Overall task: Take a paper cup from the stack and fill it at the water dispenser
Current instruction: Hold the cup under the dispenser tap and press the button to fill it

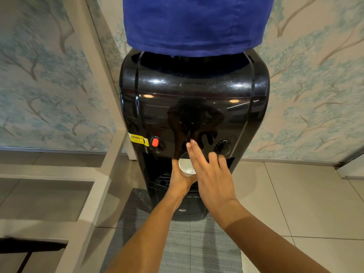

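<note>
Black dispenser [194,107] fills mid-frame, w/ a blue-covered bottle [197,22] on top. Wallpapered wall behind, tile floor [295,194] below, grey mat [189,243] at its foot. White frame [94,174] stands to the left; can't tell what it belongs to.

Three taps across the front panel: red tap [155,143] on the left w/ a yellow warning label [138,139] beside it, a mid tap mostly hidden behind fingers, and a dark tap [222,146] on the right.

Right hand [208,170] is spread fairly wide and flat, holding nothing; its fingertips [190,143] sit on or at the mid tap. Whether it's pressing can't be told.

Left hand [180,178] comes in from below and is wrapped round the cup [186,165], gripping it from the near-left side. Cup sits in the recess under the mid tap, above the drip tray [164,181], mouth up and tilted a bit toward the camera. Inside looks pale w/ a slight sheen; can't say if water is in it. No stream visible.

Step, imo: cup's already off the stack and in place, so this is the fill stage, right at the tap.

Next move probably calls for steady push on the mid tap w/ the right hand while the left keeps the cup level and right under the spout. Watch the level, let go of the tap before it nears the rim, then draw the cup out straight so it doesn't slop.
</note>
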{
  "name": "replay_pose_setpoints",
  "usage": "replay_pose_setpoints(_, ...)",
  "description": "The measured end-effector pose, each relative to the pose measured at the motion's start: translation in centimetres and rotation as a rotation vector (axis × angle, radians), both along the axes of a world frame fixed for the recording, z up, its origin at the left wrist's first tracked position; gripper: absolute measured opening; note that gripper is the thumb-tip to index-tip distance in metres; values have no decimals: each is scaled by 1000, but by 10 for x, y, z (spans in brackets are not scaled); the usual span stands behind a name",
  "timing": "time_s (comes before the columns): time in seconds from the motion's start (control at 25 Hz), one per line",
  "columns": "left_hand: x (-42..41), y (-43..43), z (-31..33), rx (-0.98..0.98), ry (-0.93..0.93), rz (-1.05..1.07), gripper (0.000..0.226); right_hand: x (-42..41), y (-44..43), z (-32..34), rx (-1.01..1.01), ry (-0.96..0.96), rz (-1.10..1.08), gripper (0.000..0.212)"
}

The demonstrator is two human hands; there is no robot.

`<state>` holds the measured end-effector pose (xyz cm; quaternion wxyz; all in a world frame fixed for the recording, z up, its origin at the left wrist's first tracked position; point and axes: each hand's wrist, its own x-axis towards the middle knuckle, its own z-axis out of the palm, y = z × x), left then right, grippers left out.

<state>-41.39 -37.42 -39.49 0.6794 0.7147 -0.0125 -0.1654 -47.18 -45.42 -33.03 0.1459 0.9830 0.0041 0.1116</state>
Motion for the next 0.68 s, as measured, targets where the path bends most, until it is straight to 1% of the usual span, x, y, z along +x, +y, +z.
replay_pose_setpoints(0.4,0,2,-1,-13,-20,7,71,1,0,1,48,40,2,94)
replay_pose_setpoints(0.68,0,2,-1,2,-10,5,61,1,0,1,42,28,5,93)
